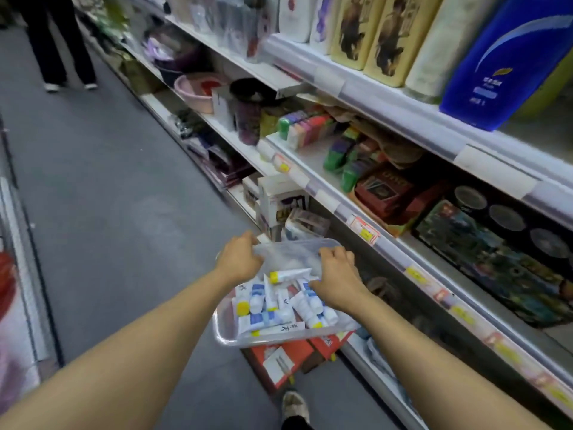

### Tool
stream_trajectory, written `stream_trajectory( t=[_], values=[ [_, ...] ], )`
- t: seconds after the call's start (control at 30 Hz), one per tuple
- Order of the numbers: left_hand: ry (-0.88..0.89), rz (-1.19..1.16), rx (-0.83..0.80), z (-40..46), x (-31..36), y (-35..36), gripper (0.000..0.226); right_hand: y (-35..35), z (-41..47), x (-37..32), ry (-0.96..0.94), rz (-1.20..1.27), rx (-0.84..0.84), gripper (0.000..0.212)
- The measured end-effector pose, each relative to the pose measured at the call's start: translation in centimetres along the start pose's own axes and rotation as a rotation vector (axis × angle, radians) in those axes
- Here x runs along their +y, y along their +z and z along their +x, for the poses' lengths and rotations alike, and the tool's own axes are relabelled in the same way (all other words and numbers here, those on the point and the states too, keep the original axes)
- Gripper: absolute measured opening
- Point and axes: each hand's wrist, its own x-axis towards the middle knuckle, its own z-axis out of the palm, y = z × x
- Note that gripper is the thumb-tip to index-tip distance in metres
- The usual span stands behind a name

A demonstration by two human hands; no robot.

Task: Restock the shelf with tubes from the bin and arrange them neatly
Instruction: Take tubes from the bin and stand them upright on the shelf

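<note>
- tubes piled loose in clear bin, just under and between both hands
- left hand fingers curled on bin's far rim, gripping it
- right hand curled over far-right rim, thumb near tubes; likely gripping the bin, partly blurred
- bin sits on red boxes below the hands, shelf to the right of the right hand
- risk: bin tips if lifted unevenly, tubes spill to floor

Tubes lie in a bin at lower centre, shelves running along the frame's right.
</note>
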Motion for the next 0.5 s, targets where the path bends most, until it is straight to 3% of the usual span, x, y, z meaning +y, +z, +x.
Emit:
stream_trajectory(
  t=[0.5],
  values=[
    [-0.376,-0.039,-0.124,8.0,-8.0,10.7,0.042,10.1,13.3,4.2,0.006,0.064,-0.306,0.051]
  ],
)
